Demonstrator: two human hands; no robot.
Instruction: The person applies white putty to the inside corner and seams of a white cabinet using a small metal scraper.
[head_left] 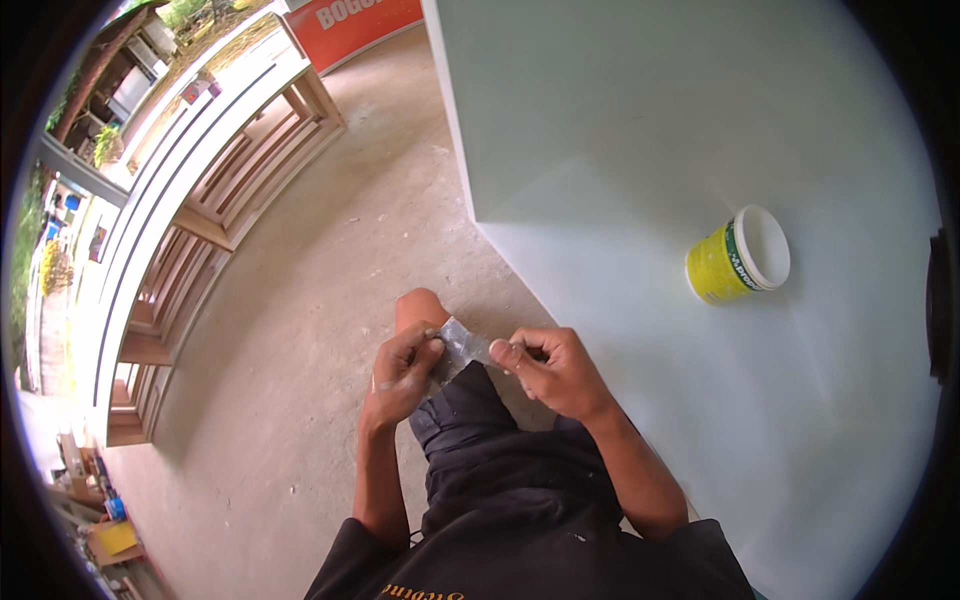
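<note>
Between my two hands is a small, thin, shiny grey sheet, creased like a scrap of plastic film [462, 343]; its exact kind I cannot make out. My left hand [403, 370] pinches one side of it, thumb against the curled fingers. From the other side, my right hand [556, 378] grips its edge between thumb and bent forefinger. The sheet is held over my lap, just above my knee. Pale dust or paste marks the skin of my left hand.
To my right is a large pale grey-green surface [620, 170]. A yellow-green plastic tub [717, 268] with a white rim is on it. Along the left runs a long wooden slatted frame [232, 228] on the concrete floor [300, 300]. A red sign [352, 32] shows at the top.
</note>
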